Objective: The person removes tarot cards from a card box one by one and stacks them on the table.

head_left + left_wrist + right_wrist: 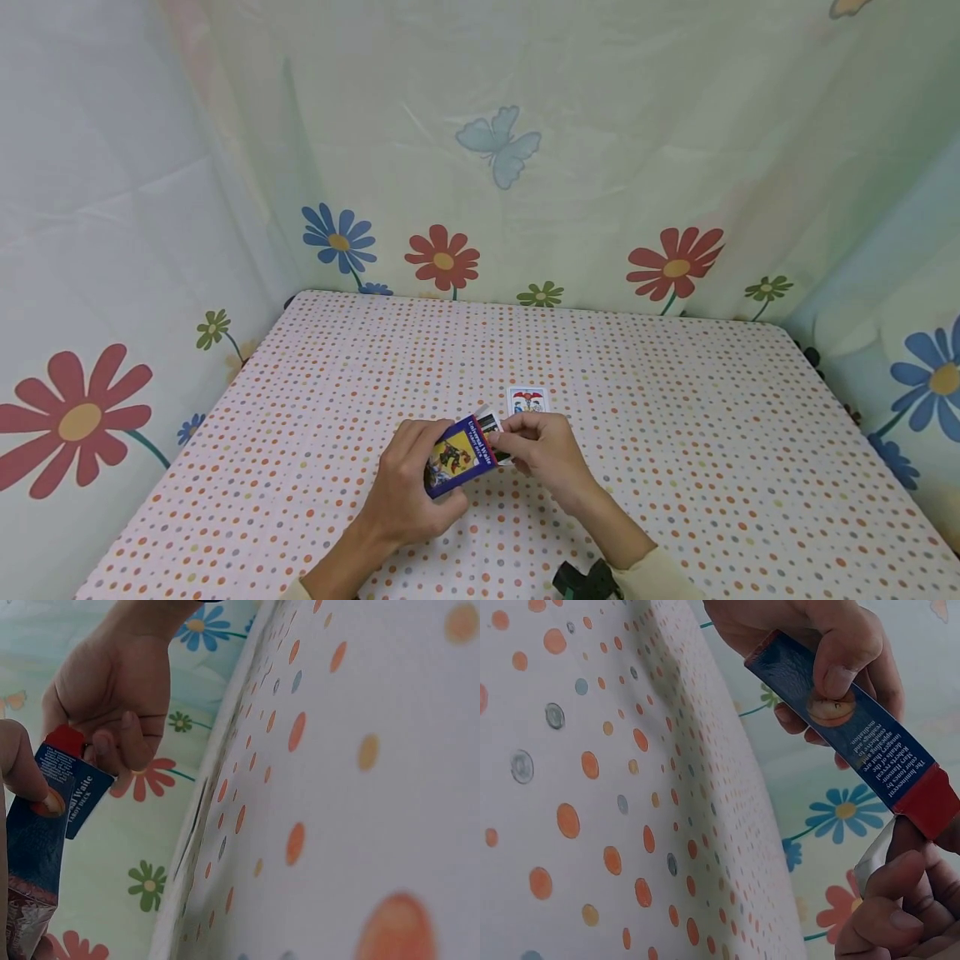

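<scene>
One tarot box (456,457) sits gripped in our left hand (405,487), open end toward our right hand (547,454), which pinches a pale piece (875,859), flap or card we can't tell; just beyond lies a printed card (528,400). We should squeeze the box only lightly.

I count two hands, my left hand (405,483) and my right hand (551,454), and one tarot box (455,458). One loose card (527,400) lies midway between the left and right edges of the tabletop (637,375); how many cards (489,422) show at the box's mouth, I can't tell. My sleeves (660,577) make two, the black device (585,581) one. Red flowers (442,258): three, two beyond the far edge, one past the left. Blue flowers (339,242): five, two behind the far left corner, one left, two right. Green flowers (540,294): three. Butterflies (500,146): two, one cut off.
</scene>
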`<action>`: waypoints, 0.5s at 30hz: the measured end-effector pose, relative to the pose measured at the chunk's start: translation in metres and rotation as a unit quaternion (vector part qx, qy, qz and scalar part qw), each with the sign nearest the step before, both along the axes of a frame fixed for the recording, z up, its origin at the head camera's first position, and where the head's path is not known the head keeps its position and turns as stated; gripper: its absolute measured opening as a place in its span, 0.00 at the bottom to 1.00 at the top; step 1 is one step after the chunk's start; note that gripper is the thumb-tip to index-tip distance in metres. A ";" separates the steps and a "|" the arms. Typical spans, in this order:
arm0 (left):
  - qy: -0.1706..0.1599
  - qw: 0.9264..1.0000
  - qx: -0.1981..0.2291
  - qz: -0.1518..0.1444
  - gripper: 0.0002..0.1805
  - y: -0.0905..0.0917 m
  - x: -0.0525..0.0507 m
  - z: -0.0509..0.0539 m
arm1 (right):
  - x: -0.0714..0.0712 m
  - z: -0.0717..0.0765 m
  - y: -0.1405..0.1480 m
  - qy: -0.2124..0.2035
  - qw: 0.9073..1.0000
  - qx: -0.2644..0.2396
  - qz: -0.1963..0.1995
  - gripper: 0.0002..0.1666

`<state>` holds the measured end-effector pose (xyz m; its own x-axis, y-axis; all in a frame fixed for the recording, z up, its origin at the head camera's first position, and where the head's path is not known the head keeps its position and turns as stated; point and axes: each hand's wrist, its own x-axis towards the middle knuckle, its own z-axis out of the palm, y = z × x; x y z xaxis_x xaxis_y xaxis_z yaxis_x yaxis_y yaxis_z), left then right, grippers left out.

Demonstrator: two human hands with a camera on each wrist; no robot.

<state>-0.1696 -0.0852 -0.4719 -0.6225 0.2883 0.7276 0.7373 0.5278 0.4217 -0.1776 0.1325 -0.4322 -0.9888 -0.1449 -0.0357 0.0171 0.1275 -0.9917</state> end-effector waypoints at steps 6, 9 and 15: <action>-0.003 1.000 0.000 0.000 0.35 0.000 0.000 0.000 | 0.000 0.002 0.002 -0.021 1.000 -0.020 -0.003 0.13; -0.004 1.000 0.000 0.000 0.36 0.000 0.000 0.000 | 0.000 0.003 0.002 -0.028 0.999 -0.025 -0.009 0.13; -0.004 1.000 0.001 0.000 0.36 0.000 0.000 0.000 | 0.000 0.002 0.003 -0.024 0.999 -0.026 -0.012 0.13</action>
<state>-0.1696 -0.0852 -0.4720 -0.6291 0.2870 0.7224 0.7333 0.5275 0.4290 -0.1780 0.1357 -0.4305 -0.9894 -0.1234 -0.0760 0.0671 0.0744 -0.9950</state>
